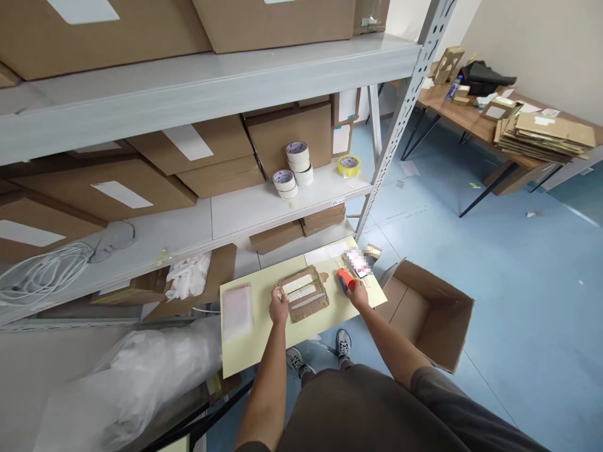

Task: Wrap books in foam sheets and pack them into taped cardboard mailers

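Box (304,294) lies flat near the middle of the table (245,353), about midway between the far and near edges; pale strips (304,292) run across its brown top; I see the left hand (279,306) at the box's left side, its thumb and fingers clamped on that edge; I see the right hand (358,295) over towards the table's right edge, its fingers wrapped round an orange-and-blue tool (346,279), apart from the box; from here I cannot tell whether the tool touches the tabletop.

Near the far right corner I make out a blurred item (358,262), just beyond the tool; a small carton (374,251) shows at the right edge, though I cannot tell what it rests on; white paper (325,252) lies along the far edge, and a clear bag (238,311) lies flat by the left edge.

Past the far edge, my view takes in a shelf (245,210) with white rolls (299,166) stacked close together and a yellow roll (348,166) to their right; an open carton (433,314) stands on the floor past the right edge; crumpled plastic (155,370) fills the space past the left edge.
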The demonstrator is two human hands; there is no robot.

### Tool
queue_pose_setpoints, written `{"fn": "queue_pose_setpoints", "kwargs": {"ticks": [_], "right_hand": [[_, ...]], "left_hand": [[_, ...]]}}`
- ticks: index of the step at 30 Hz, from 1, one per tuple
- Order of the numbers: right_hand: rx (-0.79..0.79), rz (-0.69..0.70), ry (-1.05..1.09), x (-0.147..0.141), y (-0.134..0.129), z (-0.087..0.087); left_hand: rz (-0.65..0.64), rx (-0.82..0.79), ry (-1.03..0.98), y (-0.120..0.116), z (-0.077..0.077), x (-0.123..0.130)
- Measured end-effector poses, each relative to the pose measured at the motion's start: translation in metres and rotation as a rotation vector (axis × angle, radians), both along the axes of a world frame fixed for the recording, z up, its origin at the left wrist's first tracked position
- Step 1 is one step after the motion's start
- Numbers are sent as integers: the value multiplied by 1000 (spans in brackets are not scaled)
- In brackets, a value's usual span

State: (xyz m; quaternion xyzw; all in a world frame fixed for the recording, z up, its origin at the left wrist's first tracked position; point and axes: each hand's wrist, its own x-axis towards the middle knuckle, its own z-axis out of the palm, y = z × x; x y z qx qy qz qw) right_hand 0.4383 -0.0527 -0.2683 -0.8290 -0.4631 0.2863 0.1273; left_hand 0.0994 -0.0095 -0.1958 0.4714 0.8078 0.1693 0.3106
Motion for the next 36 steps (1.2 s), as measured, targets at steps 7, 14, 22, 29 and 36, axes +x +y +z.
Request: {"fn": "queue_pose_setpoints", "kwargs": {"ticks": [7,14,22,29,36], "right_hand": [[-83,5,36,1,6,-6],[-84,-2,-2,-12,19,-5],[-55,14,-37,-18,6,-1],[-151,33,-83,-22,15,1],[46,58,-224,-41,-12,-6]], "left_hand": [[-63,-2,30,-24,0,-24],[-76,-14,43,-34,-1,-33],[-103,-2,37,-32,-3,-34],[-109,36,14,-33,-9,-35],[-107,29,7,-33,-10,-35]]}}
